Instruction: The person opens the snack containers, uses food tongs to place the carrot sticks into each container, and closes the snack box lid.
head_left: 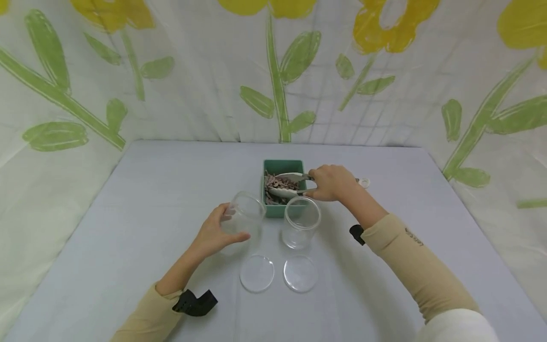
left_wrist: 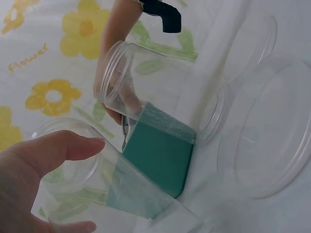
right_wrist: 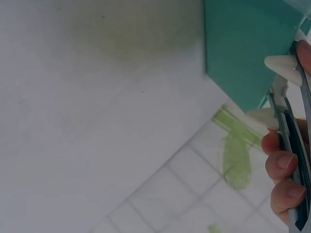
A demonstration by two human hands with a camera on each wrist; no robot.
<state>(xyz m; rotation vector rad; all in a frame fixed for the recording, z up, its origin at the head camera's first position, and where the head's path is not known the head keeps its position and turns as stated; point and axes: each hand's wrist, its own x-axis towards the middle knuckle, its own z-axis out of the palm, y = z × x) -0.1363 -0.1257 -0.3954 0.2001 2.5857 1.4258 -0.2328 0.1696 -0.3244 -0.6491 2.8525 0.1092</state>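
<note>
My left hand (head_left: 216, 231) grips a clear plastic jar (head_left: 246, 213) round its side and tilts it left of the green box (head_left: 284, 211). In the left wrist view its thumb (left_wrist: 82, 148) lies against the jar's wall. My right hand (head_left: 331, 183) holds a pair of tongs (head_left: 308, 185) with pale tips, spread apart inside the box. Small brownish dried pieces (head_left: 273, 183) lie there, around the tips; whether any is pinched I cannot tell. A second clear jar (head_left: 299, 232) stands upright and lidless in front of the box.
Two round clear lids, a left one (head_left: 257, 273) and a right one (head_left: 300, 274), lie flat side by side nearer me. Everything rests on a white-covered table (head_left: 171, 180). Behind its far edge hangs a flower-printed curtain (head_left: 205, 95).
</note>
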